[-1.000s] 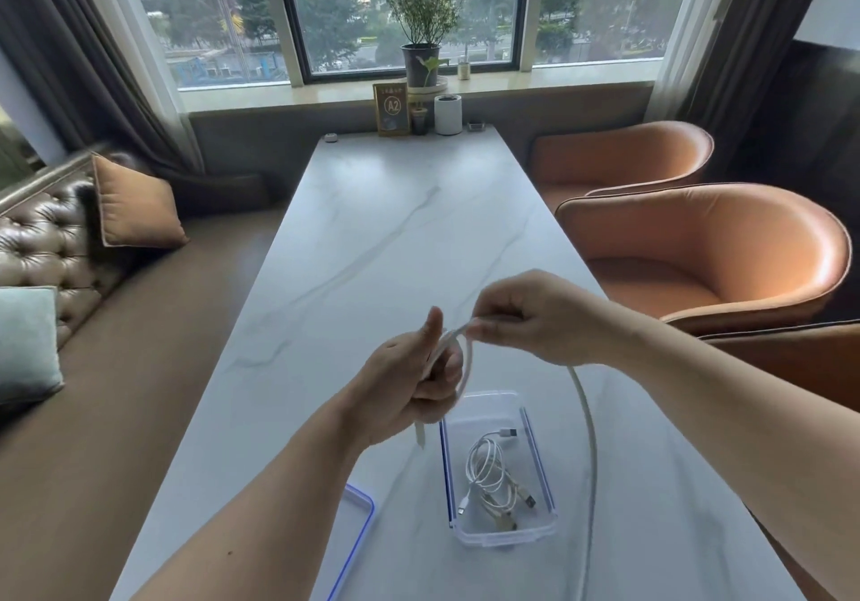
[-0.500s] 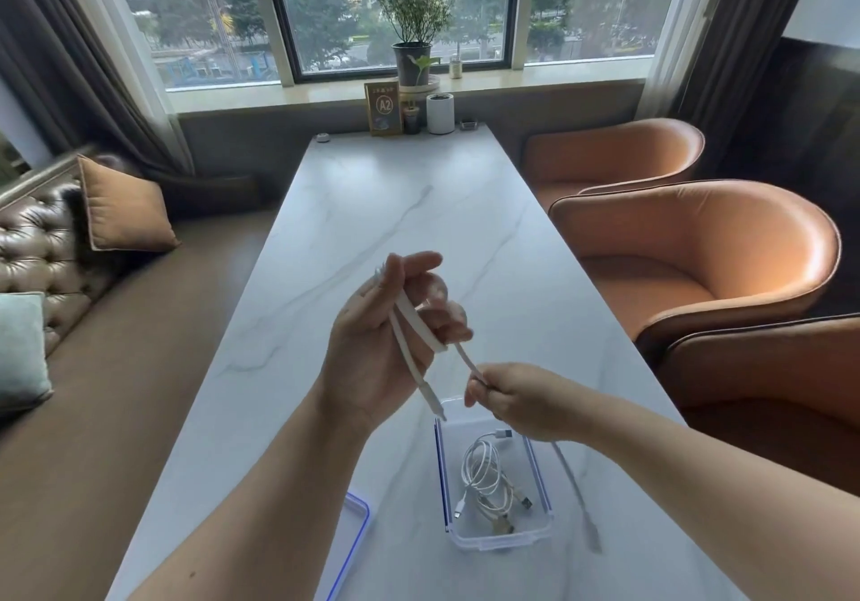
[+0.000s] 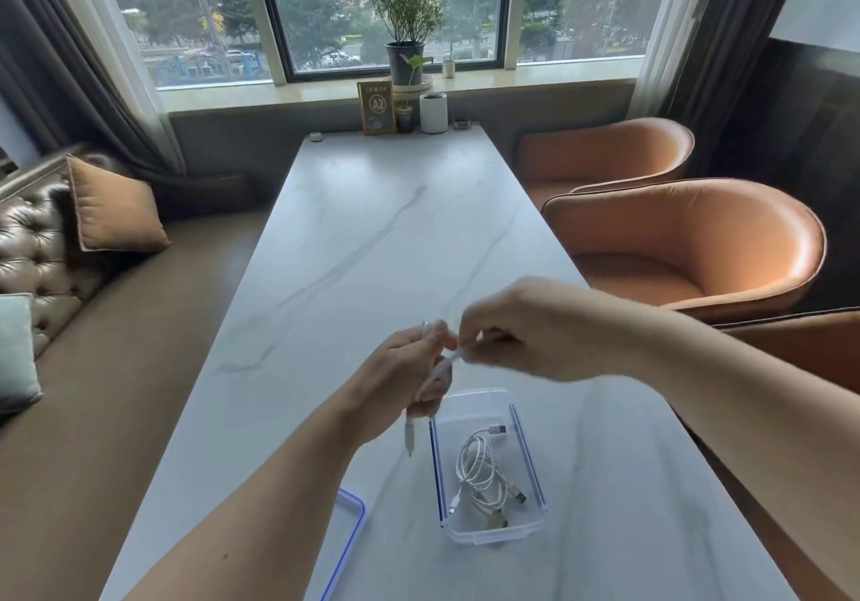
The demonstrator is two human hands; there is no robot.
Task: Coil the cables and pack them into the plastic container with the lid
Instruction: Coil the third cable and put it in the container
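Thin white cable [image 3: 410, 433], slightly blurred

White marble table [image 3: 372, 237], open clear container [image 3: 484, 398], blue-edged lid [image 3: 346, 537], A2 sign [image 3: 376, 107].

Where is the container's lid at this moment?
Head view, bottom centre: the lid lies flat on the marble table, left of the open container, its left part hidden by the left forearm.

Cables [image 3: 484, 475] in container [image 3: 535, 456]; lid [image 3: 346, 549] to its left.
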